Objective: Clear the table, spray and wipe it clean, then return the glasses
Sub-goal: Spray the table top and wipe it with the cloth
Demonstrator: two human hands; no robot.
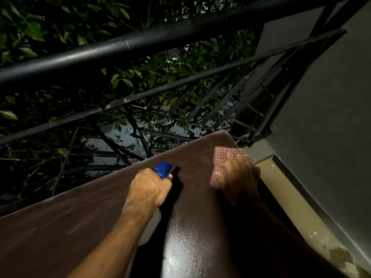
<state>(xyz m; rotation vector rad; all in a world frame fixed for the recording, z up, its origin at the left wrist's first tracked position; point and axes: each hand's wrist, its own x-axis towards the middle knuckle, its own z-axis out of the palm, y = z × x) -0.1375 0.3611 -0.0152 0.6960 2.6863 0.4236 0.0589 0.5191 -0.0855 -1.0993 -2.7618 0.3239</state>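
A brown table (70,227) fills the lower part of the view, with a wet sheen near its front. My left hand (149,188) grips a spray bottle (163,169) with a blue head and a white body, held above the table's middle. My right hand (239,177) presses a red-and-white checked cloth (220,155) flat on the table near its far right corner. No glasses are in view.
A black metal railing (140,43) runs behind the table's far edge, with leafy branches beyond it. A grey wall (331,107) and a pale ledge (291,197) stand along the table's right side.
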